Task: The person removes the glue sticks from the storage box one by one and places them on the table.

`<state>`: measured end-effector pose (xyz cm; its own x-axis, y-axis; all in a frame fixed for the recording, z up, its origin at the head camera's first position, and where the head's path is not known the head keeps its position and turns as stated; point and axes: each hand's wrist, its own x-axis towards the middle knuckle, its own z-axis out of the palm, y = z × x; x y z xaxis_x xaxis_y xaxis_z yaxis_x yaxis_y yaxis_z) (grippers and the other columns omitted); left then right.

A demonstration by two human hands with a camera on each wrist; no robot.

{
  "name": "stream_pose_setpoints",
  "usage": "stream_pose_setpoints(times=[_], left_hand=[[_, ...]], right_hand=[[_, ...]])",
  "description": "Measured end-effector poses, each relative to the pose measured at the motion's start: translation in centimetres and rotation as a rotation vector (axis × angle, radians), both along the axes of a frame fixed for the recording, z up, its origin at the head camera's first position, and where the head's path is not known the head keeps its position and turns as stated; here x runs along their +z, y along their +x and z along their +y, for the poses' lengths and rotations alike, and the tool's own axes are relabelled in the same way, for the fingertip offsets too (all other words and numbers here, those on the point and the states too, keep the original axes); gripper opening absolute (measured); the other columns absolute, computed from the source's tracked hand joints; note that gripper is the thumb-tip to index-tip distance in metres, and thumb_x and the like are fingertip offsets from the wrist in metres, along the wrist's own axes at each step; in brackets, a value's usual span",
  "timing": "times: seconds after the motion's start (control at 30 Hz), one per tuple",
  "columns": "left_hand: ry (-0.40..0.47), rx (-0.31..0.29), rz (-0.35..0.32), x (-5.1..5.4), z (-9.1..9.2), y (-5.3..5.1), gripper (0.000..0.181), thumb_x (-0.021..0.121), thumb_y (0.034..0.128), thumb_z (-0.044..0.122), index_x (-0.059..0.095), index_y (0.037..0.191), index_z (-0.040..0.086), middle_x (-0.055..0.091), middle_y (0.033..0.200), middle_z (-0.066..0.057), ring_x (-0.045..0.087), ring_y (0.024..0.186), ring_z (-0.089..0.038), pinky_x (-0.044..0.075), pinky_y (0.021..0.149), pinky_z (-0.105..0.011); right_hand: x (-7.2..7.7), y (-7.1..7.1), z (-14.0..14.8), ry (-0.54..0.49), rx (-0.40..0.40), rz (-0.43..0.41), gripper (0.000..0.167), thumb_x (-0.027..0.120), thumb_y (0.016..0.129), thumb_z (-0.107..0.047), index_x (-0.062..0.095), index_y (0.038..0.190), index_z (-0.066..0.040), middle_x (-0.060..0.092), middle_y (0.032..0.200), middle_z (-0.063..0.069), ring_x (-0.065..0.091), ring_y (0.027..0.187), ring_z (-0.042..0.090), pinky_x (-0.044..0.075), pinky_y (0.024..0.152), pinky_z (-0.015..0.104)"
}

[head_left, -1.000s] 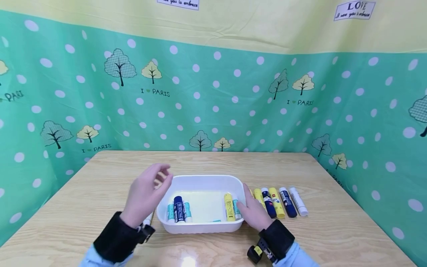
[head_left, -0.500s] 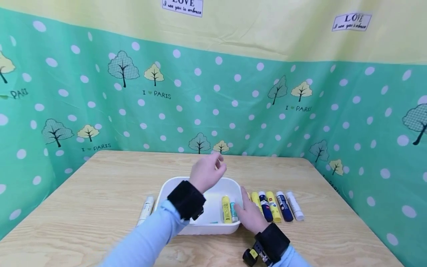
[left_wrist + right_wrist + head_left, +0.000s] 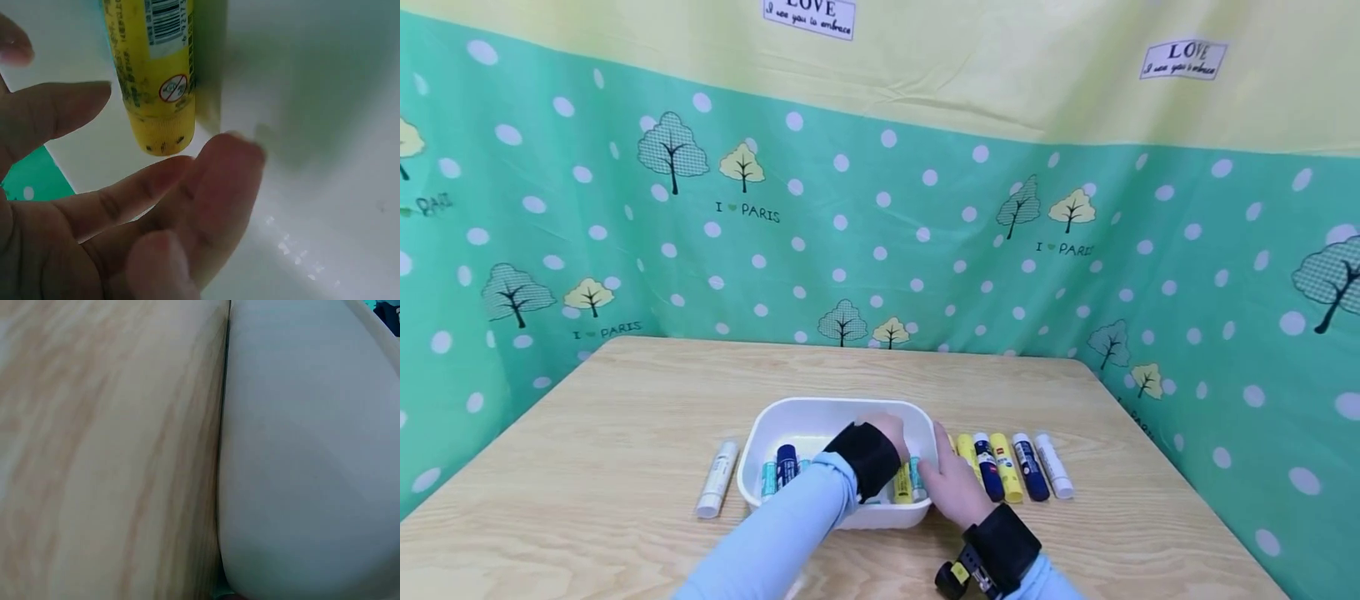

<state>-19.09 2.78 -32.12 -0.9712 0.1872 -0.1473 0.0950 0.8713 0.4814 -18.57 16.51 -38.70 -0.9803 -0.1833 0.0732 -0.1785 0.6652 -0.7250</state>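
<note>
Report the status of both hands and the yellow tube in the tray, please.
Left hand in white tray, fingers near yellow tube. Right hand holds tray's right rim. Yellow tube apparently not gripped; teal tube close alongside.

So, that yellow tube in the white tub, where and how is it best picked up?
I'd pinch the yellow tube across its round sides near the far end, coming from above and beyond it. That end stands clear in the left wrist view, while the turquoise tube sits close along its right.
</note>
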Motion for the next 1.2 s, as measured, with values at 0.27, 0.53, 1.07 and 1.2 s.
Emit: stream_pose_setpoints(times=[0.27, 0.53, 1.07, 1.2], left_hand=[[0.013, -0.003, -0.024, -0.7, 0.4, 0.0, 0.012, 0.056, 0.0727, 0.013, 0.055, 0.062, 0.009, 0.05, 0.057, -0.002, 0.046, 0.053, -0.016, 0.036, 0.052, -0.027], [-0.001, 0.031, -0.086, -1.4, 0.5, -0.8, 0.015, 0.055, 0.0768, 0.015, 0.055, 0.063, 0.009, 0.049, 0.056, -0.003, 0.046, 0.05, -0.016, 0.036, 0.05, -0.026], [-0.015, 0.017, -0.084, -1.0, 0.7, -0.2, 0.018, 0.05, 0.0781, 0.01, 0.053, 0.06, 0.01, 0.046, 0.053, -0.002, 0.042, 0.046, -0.014, 0.032, 0.043, -0.023], [0.018, 0.044, -0.115, -1.0, 0.6, -0.2, 0.019, 0.051, 0.0784, 0.012, 0.054, 0.06, 0.009, 0.046, 0.052, -0.002, 0.042, 0.045, -0.014, 0.032, 0.042, -0.023]], right_hand=[[0.1, -0.1, 0.0, 0.015, -0.004, 0.016, 0.062, 0.041, 0.086, -0.02, 0.011, 0.137, -0.001, 0.039, 0.127, 0.026, 0.047, 0.109, 0.032, 0.039, 0.087, 0.047], [0.0, -0.1, -0.1, 0.01, -0.008, 0.009, 0.063, 0.042, 0.086, -0.022, 0.011, 0.137, -0.003, 0.039, 0.127, 0.025, 0.047, 0.109, 0.032, 0.04, 0.086, 0.046], [0.0, -0.2, -0.1, -0.014, -0.013, -0.013, 0.063, 0.04, 0.087, -0.023, 0.008, 0.138, -0.006, 0.036, 0.13, 0.024, 0.046, 0.11, 0.032, 0.04, 0.086, 0.047], [-0.1, -0.3, -0.1, -0.021, -0.01, -0.015, 0.062, 0.04, 0.087, -0.022, 0.008, 0.138, -0.006, 0.036, 0.131, 0.022, 0.045, 0.112, 0.032, 0.039, 0.088, 0.048]])
